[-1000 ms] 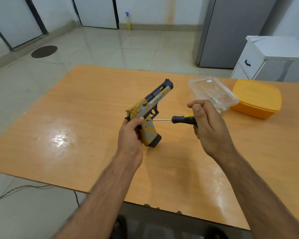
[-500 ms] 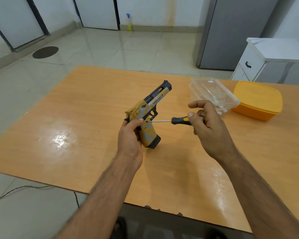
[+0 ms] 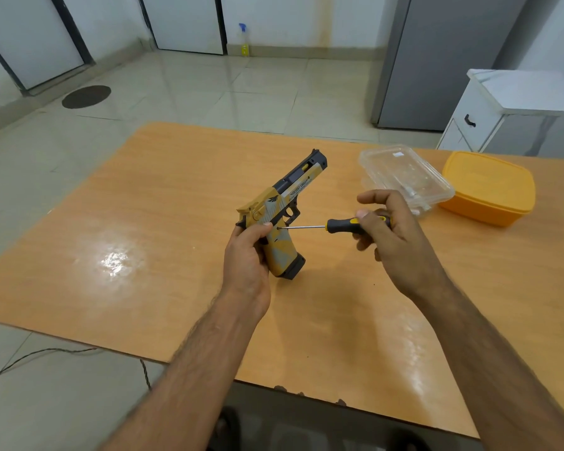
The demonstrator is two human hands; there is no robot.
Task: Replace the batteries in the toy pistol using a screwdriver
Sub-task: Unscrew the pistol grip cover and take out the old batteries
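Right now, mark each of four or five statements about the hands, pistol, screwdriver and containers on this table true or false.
1. The left hand holds the yellow-and-grey toy pistol by its grip. True.
2. The black-and-yellow-handled screwdriver lies on the orange wooden table. False: the right hand holds it, tip at the pistol.
3. The clear plastic container sits beside the orange lidded box. True.
4. The pistol's barrel points toward the person. False: it points up and away.

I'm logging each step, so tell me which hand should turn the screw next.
Right. The right hand already pinches the screwdriver, whose tip meets the pistol grip. The left hand is wrapped around the pistol, steadying it upright on the table.
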